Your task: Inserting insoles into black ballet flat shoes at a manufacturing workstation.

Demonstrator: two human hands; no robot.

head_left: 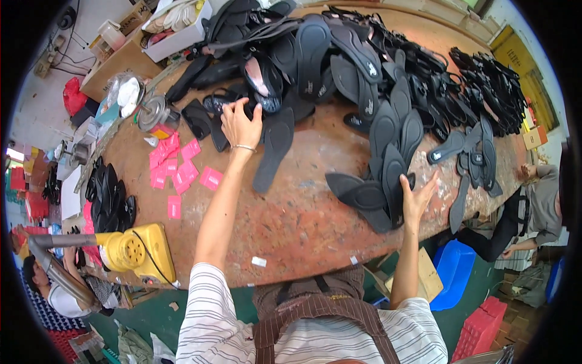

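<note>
My left hand point(241, 127) reaches over the far part of the workbench, fingers bent and thumb apart, with nothing clearly in its grasp. Just beyond its fingertips lie black strapped sandals point(221, 102) and a black shoe with a pale pink lining point(257, 77). A dark insole point(276, 148) lies flat beside that wrist. My right hand point(417, 197) is open, its thumb at the edge of a heap of black insoles point(393, 176) and its fingers spread to the right. Whether the thumb presses on the heap, I cannot tell.
Pink packets point(185, 176) lie scattered on the worn workbench point(291, 227). A metal canister point(159, 115) and a yellow machine point(136, 252) stand on the left. More black footwear point(485, 91) is piled at far right. A blue bin point(453, 273) sits below; people work at both sides.
</note>
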